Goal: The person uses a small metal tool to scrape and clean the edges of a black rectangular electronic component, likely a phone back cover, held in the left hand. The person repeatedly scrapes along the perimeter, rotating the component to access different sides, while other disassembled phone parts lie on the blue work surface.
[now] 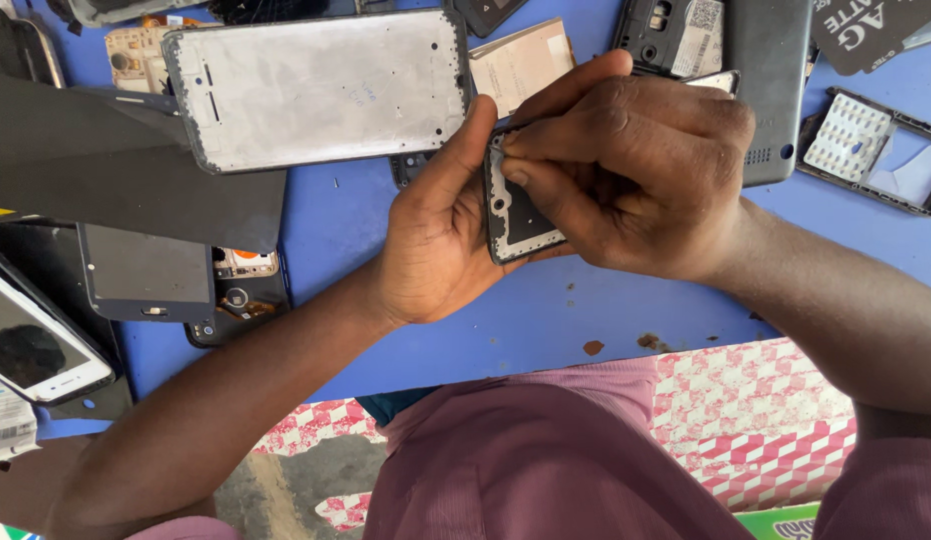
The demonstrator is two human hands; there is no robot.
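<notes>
My left hand (436, 235) cradles a small dark phone frame (516, 215) above the blue worktop (546, 310), fingers wrapped round its edge. My right hand (636, 175) covers its upper part, fingertips (516, 145) pinched narrow on its top corner. A larger silver phone chassis (316, 90) lies on the worktop just beside my left thumb.

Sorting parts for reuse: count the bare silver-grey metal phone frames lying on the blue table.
1 clearly: the large metal phone frame at the top left, resting partly on a black sheet. The left hand and right hand hold a smaller dark frame; others may lie hidden under clutter.
</notes>
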